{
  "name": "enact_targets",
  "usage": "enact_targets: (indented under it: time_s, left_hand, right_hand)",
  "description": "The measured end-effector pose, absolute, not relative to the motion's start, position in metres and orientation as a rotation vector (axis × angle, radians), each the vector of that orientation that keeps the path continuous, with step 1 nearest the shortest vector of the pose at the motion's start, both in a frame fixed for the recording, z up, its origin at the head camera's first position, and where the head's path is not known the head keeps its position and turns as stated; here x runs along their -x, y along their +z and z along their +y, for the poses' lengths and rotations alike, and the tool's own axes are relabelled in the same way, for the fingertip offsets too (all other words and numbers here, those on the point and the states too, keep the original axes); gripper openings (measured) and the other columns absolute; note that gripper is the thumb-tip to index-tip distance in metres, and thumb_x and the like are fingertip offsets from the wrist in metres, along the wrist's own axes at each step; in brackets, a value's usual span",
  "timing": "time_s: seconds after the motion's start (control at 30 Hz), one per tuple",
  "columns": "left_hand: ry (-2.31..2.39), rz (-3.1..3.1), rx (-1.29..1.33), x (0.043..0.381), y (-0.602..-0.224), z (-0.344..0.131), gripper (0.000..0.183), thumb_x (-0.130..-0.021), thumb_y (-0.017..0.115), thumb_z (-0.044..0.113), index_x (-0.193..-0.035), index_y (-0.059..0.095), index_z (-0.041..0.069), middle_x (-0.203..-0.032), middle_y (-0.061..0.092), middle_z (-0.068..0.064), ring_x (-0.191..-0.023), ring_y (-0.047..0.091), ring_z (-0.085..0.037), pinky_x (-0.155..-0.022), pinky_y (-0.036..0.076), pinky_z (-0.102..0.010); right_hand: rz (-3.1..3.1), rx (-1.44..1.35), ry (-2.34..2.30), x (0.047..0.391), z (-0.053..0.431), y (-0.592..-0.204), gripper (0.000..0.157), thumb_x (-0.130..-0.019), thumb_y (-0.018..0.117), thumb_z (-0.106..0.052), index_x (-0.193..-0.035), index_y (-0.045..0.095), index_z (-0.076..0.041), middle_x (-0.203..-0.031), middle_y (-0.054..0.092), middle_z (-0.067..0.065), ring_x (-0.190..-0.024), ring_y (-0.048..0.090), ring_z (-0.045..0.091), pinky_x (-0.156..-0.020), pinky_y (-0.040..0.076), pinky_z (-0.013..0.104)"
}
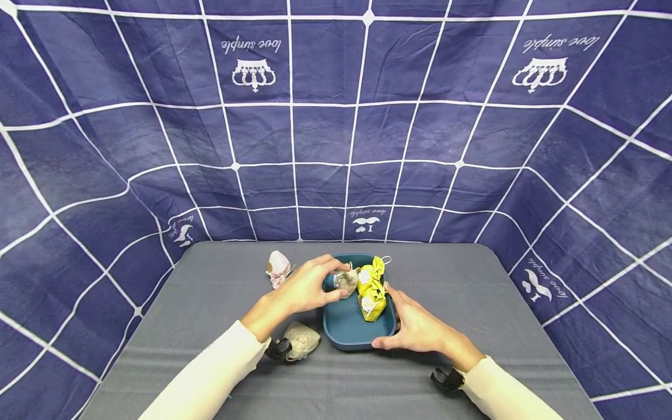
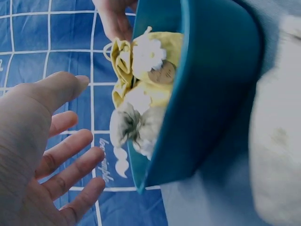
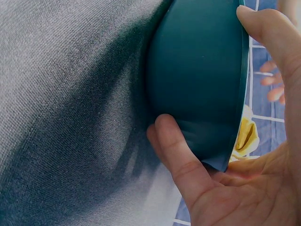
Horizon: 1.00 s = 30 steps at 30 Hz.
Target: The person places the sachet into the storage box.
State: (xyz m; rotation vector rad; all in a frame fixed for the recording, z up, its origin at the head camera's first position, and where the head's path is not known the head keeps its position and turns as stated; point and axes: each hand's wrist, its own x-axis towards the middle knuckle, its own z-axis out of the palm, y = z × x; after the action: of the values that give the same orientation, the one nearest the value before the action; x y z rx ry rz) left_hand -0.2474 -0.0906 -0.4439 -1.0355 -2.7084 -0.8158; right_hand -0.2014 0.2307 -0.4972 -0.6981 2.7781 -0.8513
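Observation:
A teal plastic bin point(image 1: 341, 331) stands on the grey table, holding two yellow drawstring pouches point(image 1: 374, 309) with white flowers and one greyish-beige drawstring pouch point(image 1: 345, 282). My left hand point(image 1: 307, 286) hovers over the bin's left side, next to the greyish-beige pouch. In the left wrist view its fingers point(image 2: 70, 146) are spread and apart from that pouch. My right hand point(image 1: 415, 324) holds the bin at its right side. The right wrist view shows the thumb point(image 3: 263, 23) at the rim and fingers point(image 3: 176, 146) against the outer wall.
To the left of the bin lies a pale pink pouch point(image 1: 278, 267) behind my left hand. A beige pouch point(image 1: 303, 340) lies nearer, beside my left wrist. Blue cloth point(image 1: 325, 134) with white grid lines hangs at the table's back and sides.

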Motion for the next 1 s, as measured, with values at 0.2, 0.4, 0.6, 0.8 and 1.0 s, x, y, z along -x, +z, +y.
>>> enact_targets:
  time_s: [0.2,0.4,0.6,0.8,1.0]
  left_hand:
    - [-0.768,-2.704,0.999,0.235,-0.451,-0.110,0.049,-0.100,0.093,0.034,-0.143,0.079,0.015,-0.134,0.081,-0.006,-0.117,0.081,-0.027,-0.101,0.067,-0.047]
    - [-0.750,-2.700,0.970,0.220,-0.459,-0.128,0.044,-0.100,0.094,0.034,-0.139,0.080,0.018,-0.133,0.081,0.000,-0.121,0.082,-0.024,-0.106,0.067,-0.047]
    - [-0.749,-2.681,0.948,0.206,-0.467,-0.142,0.041,-0.099,0.094,0.033,-0.135,0.082,0.017,-0.131,0.082,-0.001,-0.120,0.082,-0.024,-0.105,0.068,-0.048]
    - [-0.675,-2.714,0.917,0.191,-0.477,-0.152,0.039,-0.100,0.093,0.040,-0.134,0.082,0.024,-0.130,0.081,0.004,-0.120,0.081,-0.017,-0.104,0.068,-0.045]
    - [-0.648,-2.721,0.924,0.176,-0.488,-0.159,0.041,-0.100,0.092,0.046,-0.132,0.082,0.023,-0.129,0.079,0.008,-0.119,0.079,-0.014,-0.104,0.067,-0.044]
  right_hand:
    - [2.786,0.704,-0.836,0.202,0.230,-0.497,0.145,-0.080,0.101,-0.067,-0.179,0.027,0.009,-0.169,0.058,0.023,-0.143,0.064,0.029,-0.120,0.059,0.052]
    - [2.794,0.707,-0.827,0.201,0.231,-0.496,0.144,-0.080,0.101,-0.065,-0.179,0.027,0.009,-0.167,0.060,0.022,-0.140,0.064,0.027,-0.120,0.059,0.050]
    - [2.788,0.692,-0.824,0.201,0.231,-0.493,0.145,-0.081,0.101,-0.066,-0.180,0.026,0.009,-0.171,0.057,0.024,-0.146,0.063,0.031,-0.122,0.057,0.054]
    - [2.793,0.710,-0.829,0.201,0.231,-0.494,0.144,-0.081,0.101,-0.066,-0.179,0.026,0.010,-0.171,0.057,0.026,-0.152,0.062,0.038,-0.126,0.054,0.060]
    - [2.789,0.716,-0.844,0.201,0.230,-0.493,0.143,-0.080,0.102,-0.065,-0.179,0.028,0.009,-0.170,0.057,0.026,-0.151,0.062,0.036,-0.125,0.055,0.060]
